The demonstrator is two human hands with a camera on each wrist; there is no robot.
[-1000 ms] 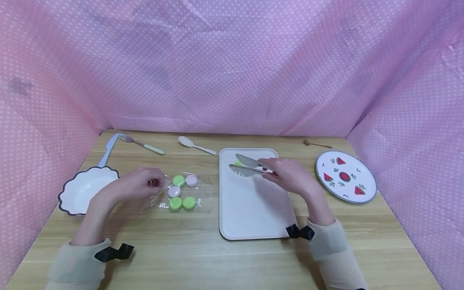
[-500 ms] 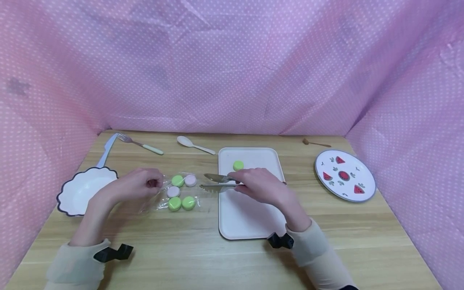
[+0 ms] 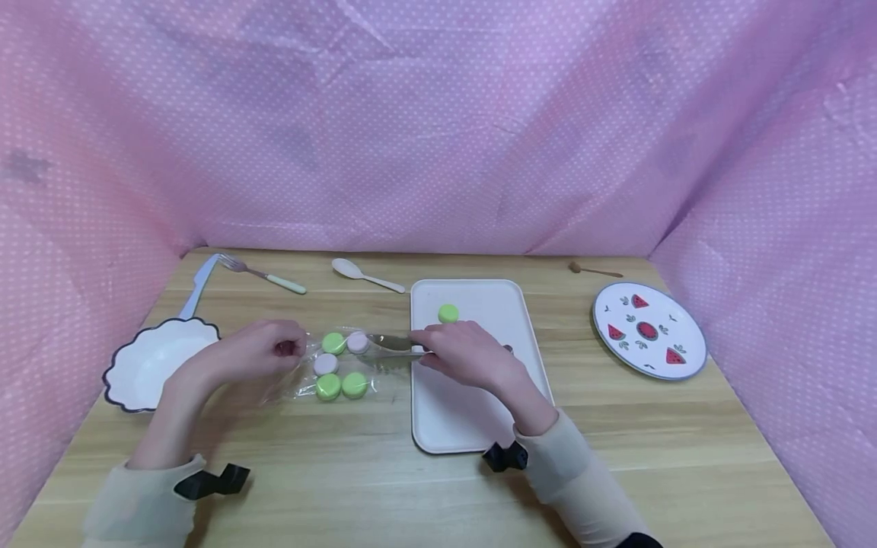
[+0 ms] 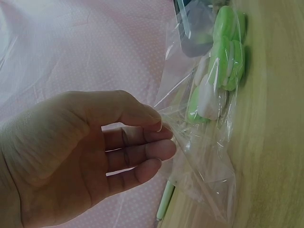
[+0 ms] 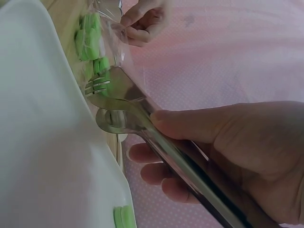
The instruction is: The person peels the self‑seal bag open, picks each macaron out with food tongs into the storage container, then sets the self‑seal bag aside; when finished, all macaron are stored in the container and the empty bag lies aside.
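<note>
My left hand [image 3: 256, 354] pinches the edge of a clear plastic bag [image 4: 204, 175] between thumb and fingertips. Inside the bag lie several macarons, green ones [image 3: 328, 387] and lilac ones [image 3: 325, 364]. Metal serving tongs [image 5: 166, 152] are gripped in my right hand [image 3: 473, 354], thumb on one arm and fingers on the other. The tong arms stand apart and point left over the bag's right end, tips close to the upper lilac macaron [image 3: 358, 342]. Under my right hand is a white tray [image 3: 466, 418], with one green macaron [image 3: 448, 313] near its far end.
A scalloped white bowl [image 3: 154, 365], a blue knife [image 3: 199, 285] and a fork [image 3: 263, 275] are at the left. Farther back lie a pale spoon [image 3: 366, 275] and a small wooden dipper [image 3: 594, 270]. A watermelon-patterned plate [image 3: 647, 358] stands right. Pink cloth [image 3: 438, 137] walls the table.
My right hand has carried the tongs left from above the tray's far part to the bag, uncovering the green macaron on the tray. My left hand has kept its pinch on the bag.
</note>
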